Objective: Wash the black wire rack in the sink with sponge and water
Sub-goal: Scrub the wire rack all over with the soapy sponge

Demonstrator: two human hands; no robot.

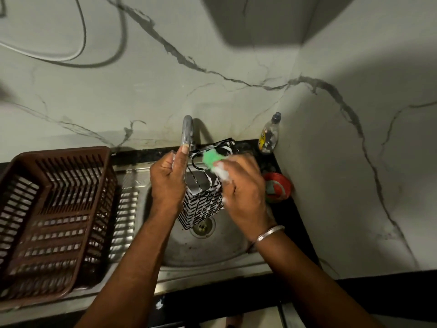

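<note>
The black wire rack (203, 204), streaked with white foam, is held tilted above the round steel sink (212, 252), its lower end over the drain (203, 227). My left hand (168, 183) grips the rack's left side, thumb up near the tap. My right hand (241, 192), foamy at the fingers, holds a green sponge (211, 157) against the rack's upper part. The chrome tap (188, 131) curves over the rack; no running water is visible.
A brown slotted plastic dish basket (54, 214) sits on the steel draining board at the left. A clear bottle (269, 134) stands in the back corner, and a red round container (277, 187) sits on the black counter right of the sink. Marble-patterned walls close in behind and on the right.
</note>
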